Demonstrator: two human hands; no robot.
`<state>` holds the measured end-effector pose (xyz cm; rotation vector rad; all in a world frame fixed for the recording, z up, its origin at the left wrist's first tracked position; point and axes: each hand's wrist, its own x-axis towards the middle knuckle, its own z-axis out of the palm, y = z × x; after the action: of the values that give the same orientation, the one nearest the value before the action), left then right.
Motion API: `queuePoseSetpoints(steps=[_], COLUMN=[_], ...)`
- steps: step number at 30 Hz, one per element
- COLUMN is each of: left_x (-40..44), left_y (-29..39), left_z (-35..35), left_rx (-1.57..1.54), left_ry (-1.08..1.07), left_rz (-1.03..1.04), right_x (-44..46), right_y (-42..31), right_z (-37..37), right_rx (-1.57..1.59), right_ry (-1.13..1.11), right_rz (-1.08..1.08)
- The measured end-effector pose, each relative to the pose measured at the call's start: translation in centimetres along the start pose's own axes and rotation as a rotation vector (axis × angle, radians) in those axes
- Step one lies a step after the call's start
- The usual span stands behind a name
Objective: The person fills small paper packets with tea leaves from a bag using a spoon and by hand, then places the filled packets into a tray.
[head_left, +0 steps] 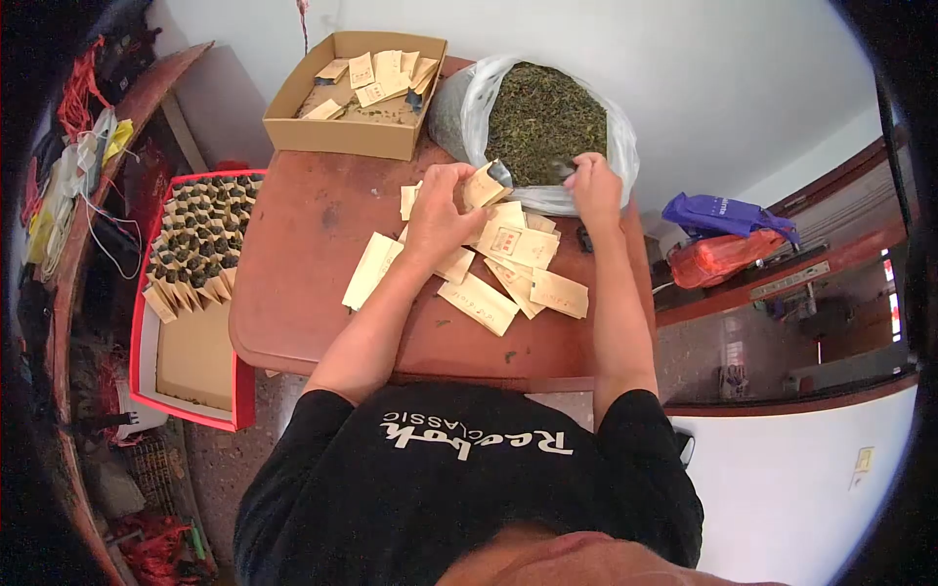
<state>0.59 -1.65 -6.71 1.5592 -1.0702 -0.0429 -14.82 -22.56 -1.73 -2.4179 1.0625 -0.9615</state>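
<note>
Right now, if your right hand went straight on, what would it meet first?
The right hand would likely meet the loose dried leaves in the plastic bag first; depth is unclear.

Open tabletop (298, 244) left of paper packets (479, 303), cardboard box (342, 140) as barrier behind.

By the reddish-brown table (303, 230), a cardboard box (342, 139), an open plastic bag (622, 156) filled with dried leaves (542, 112), overlapping paper packets (479, 303) and some dark specks (510, 357) are being supported.
</note>
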Motion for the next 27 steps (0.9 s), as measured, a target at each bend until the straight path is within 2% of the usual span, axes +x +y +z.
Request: queuePoseSetpoints(steps=[2,6,9,12,18,27], left_x=[-0.1,-0.1,0.0,0.0,-0.1,0.0], left_y=[0.1,-0.1,-0.1,-0.1,-0.1,0.3], left_z=[0.0,0.0,0.0,0.1,0.0,-0.2], left_rx=[0.000,-0.015,-0.018,-0.016,-0.018,-0.011], left_ry=[-0.005,0.006,0.009,0.014,0.010,-0.005], left_rz=[-0.017,0.001,0.006,0.016,0.007,-0.006], right_x=[-0.7,-0.9,-0.2,0.1,0.0,-2.0], right_y=[-1.5,-2.0,-1.5,-1.3,-1.7,-6.3], right_z=[0.9,2.0,1.5,0.5,-1.2,-3.2], right_rx=[0.228,0.375,0.561,0.742,0.889,0.942], right_ry=[-0.087,-0.072,-0.072,-0.071,-0.107,-0.236], right_rz=[0.084,0.147,0.335,0.402,0.436,0.324])
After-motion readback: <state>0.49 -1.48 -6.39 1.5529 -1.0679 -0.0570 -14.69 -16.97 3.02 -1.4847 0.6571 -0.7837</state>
